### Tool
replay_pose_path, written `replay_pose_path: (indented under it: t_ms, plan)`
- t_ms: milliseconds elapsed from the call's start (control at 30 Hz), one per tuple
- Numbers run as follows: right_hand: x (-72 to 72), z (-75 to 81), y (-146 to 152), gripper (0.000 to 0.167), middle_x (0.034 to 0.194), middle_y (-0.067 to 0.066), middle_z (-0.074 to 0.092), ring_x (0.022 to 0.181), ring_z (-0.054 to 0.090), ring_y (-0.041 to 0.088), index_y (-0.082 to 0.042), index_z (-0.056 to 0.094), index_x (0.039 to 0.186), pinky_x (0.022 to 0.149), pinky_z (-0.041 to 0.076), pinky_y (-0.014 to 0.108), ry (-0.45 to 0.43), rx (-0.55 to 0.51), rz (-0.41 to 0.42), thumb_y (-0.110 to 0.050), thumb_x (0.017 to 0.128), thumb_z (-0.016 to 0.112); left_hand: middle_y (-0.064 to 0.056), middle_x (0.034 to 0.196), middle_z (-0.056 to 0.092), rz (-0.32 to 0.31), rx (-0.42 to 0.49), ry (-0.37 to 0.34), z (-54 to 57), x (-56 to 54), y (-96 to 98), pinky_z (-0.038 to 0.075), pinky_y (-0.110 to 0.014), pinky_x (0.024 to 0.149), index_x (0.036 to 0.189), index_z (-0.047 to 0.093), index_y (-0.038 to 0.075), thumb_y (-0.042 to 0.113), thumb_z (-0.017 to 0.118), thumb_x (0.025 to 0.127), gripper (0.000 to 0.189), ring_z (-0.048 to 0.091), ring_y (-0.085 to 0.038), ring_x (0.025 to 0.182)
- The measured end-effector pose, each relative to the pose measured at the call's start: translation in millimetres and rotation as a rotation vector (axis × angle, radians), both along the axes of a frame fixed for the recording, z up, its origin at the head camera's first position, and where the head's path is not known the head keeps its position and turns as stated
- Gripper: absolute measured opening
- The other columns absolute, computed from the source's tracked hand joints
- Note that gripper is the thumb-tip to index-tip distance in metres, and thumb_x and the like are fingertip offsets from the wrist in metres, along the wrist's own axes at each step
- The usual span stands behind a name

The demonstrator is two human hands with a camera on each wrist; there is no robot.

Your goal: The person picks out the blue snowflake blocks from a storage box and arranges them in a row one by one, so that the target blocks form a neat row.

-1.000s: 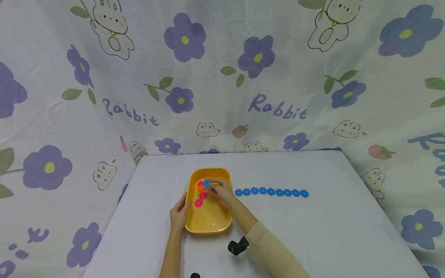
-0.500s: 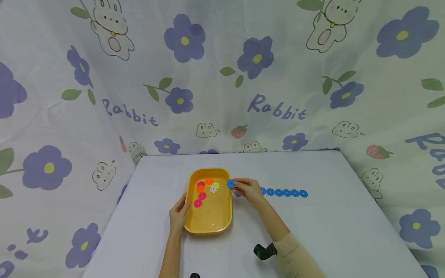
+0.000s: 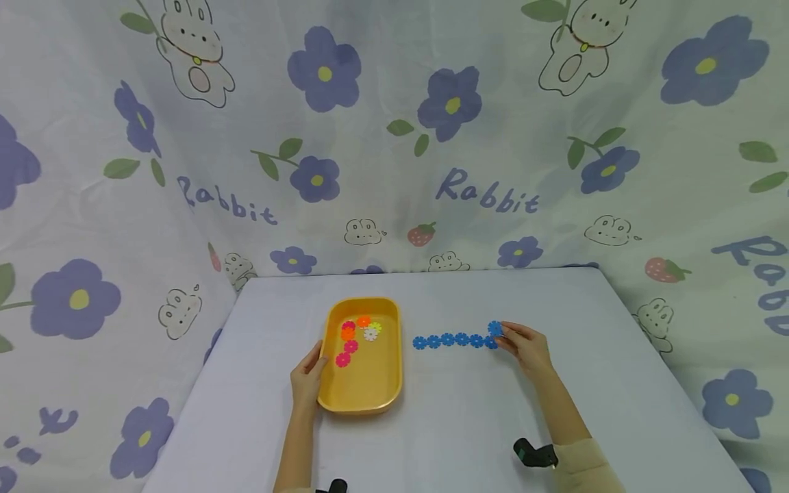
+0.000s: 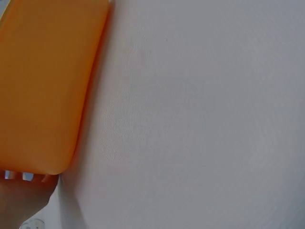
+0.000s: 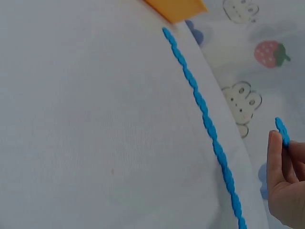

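My left hand (image 3: 306,376) grips the left rim of a yellow plastic tray (image 3: 370,387), thumb on the rim. In the left wrist view, fingers show at the end of the orange-looking tray (image 4: 43,95). My right hand (image 3: 529,346) pinches one blue flower-shaped snowflake disc (image 3: 495,329) between thumb and fingers. It is held above a row of blue snowflake discs (image 3: 448,339) on the white table, to the right of the tray. The right wrist view shows the held disc (image 5: 282,132) edge-on and apart from the row (image 5: 205,117). In the head view, my hand hides the row's right end.
Inside the tray lie several loose snowflake discs: pink (image 3: 343,359), orange (image 3: 364,321), yellow-green (image 3: 377,327) and white (image 3: 370,334). A white table (image 3: 456,418) carries everything. Behind it hangs a rabbit-and-flower printed cloth (image 3: 382,205). Black camera mounts (image 3: 533,453) sit at the wrists.
The right hand has lifted a blue disc out of the tray and carried it right, over the row of blue discs. The left hand keeps its hold on the tray.
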State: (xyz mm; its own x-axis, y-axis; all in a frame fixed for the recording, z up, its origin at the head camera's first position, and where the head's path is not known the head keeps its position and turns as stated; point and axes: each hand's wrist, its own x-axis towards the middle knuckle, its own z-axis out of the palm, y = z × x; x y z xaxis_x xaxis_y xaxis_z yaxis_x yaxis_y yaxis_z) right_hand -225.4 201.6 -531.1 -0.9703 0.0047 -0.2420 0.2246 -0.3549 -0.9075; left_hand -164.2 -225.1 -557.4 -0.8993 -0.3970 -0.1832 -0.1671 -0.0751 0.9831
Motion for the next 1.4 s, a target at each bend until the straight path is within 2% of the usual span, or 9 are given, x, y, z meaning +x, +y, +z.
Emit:
replay_pose_path:
  t_ms: [200,433,500,567,733,800,1000,1167,1400]
  plan:
    - [5.8,-3.6,47.8,0.018,0.085,0.001,0.068,0.076,0.069,0.013,-0.002,0.068,0.103,0.077,0.055,0.024,-0.045,0.011,-0.096,0.000,0.093,0.054,-0.011,0.146,0.041,-0.009,-0.024,-0.025,2.1,-2.1,-3.7,0.036,-0.026,0.104,0.140,0.045,0.006,0.013,0.054,0.095,0.046,0.035,-0.024,0.135]
    - [6.7,-11.2,97.6,0.015,0.081,-0.005,0.065,0.075,0.066,0.007,-0.012,0.068,0.092,0.078,0.055,0.023,-0.108,0.138,-0.222,-0.003,0.092,0.056,-0.009,0.146,0.041,-0.001,-0.023,-0.043,-0.6,-3.3,-5.4,0.034,-0.030,0.106,0.140,0.045,0.008,0.015,0.055,0.095,0.046,0.034,-0.023,0.135]
    - [6.2,-15.7,108.8,0.013,0.081,-0.008,0.064,0.076,0.064,0.005,-0.010,0.067,0.095,0.078,0.055,0.022,-0.118,0.200,-0.205,-0.004,0.092,0.055,-0.009,0.146,0.041,-0.001,-0.026,-0.042,-1.5,-3.1,-5.5,0.035,-0.029,0.105,0.140,0.045,0.008,0.015,0.055,0.095,0.047,0.035,-0.023,0.135]
    - [5.2,-20.4,117.4,0.014,0.081,-0.010,0.062,0.075,0.064,0.004,-0.003,0.064,0.103,0.077,0.055,0.022,-0.120,0.279,-0.174,-0.004,0.092,0.055,-0.009,0.146,0.041,-0.001,-0.029,-0.042,-2.3,-2.9,-5.3,0.035,-0.028,0.104,0.140,0.045,0.008,0.015,0.055,0.095,0.046,0.035,-0.022,0.135]
    - [1.2,-27.9,127.7,0.038,0.079,-0.010,0.061,0.071,0.063,0.001,0.019,0.047,0.123,0.072,0.056,0.020,-0.084,0.478,-0.121,-0.004,0.092,0.054,-0.009,0.145,0.041,-0.010,-0.033,-0.036,-3.3,-3.0,-5.0,0.035,-0.026,0.103,0.140,0.045,0.007,0.014,0.055,0.095,0.047,0.035,-0.021,0.135]
    - [-1.6,-28.5,128.7,0.041,0.079,-0.008,0.062,0.069,0.063,0.001,0.022,0.044,0.123,0.069,0.056,0.020,-0.068,0.544,-0.106,-0.002,0.092,0.053,-0.009,0.146,0.041,-0.014,-0.034,-0.032,-3.5,-3.3,-5.0,0.035,-0.026,0.103,0.140,0.045,0.006,0.014,0.055,0.095,0.047,0.034,-0.021,0.136]
    - [-8.2,-27.9,127.8,0.038,0.082,0.002,0.065,0.065,0.062,0.001,0.022,0.049,0.119,0.063,0.056,0.019,-0.040,0.728,-0.031,-0.004,0.092,0.054,-0.009,0.145,0.041,-0.008,-0.034,-0.021,-3.9,-4.2,-4.7,0.036,-0.021,0.101,0.139,0.045,0.005,0.013,0.055,0.095,0.046,0.033,-0.021,0.136]
    - [-9.0,-25.6,125.3,0.039,0.089,0.007,0.066,0.067,0.062,0.001,0.022,0.048,0.120,0.064,0.056,0.019,-0.033,0.738,0.014,-0.005,0.093,0.054,-0.009,0.145,0.042,-0.003,-0.025,-0.011,-3.9,-4.6,-4.7,0.038,-0.019,0.099,0.139,0.046,0.005,0.012,0.055,0.094,0.046,0.034,-0.020,0.136]
    - [-9.8,-25.6,127.2,0.042,0.090,0.002,0.066,0.072,0.064,0.003,0.023,0.044,0.123,0.071,0.056,0.021,-0.027,0.629,0.071,-0.004,0.093,0.054,-0.009,0.144,0.042,0.000,-0.031,-0.014,-3.5,-4.0,-4.2,0.038,-0.018,0.099,0.139,0.046,0.005,0.013,0.055,0.094,0.046,0.034,-0.020,0.136]
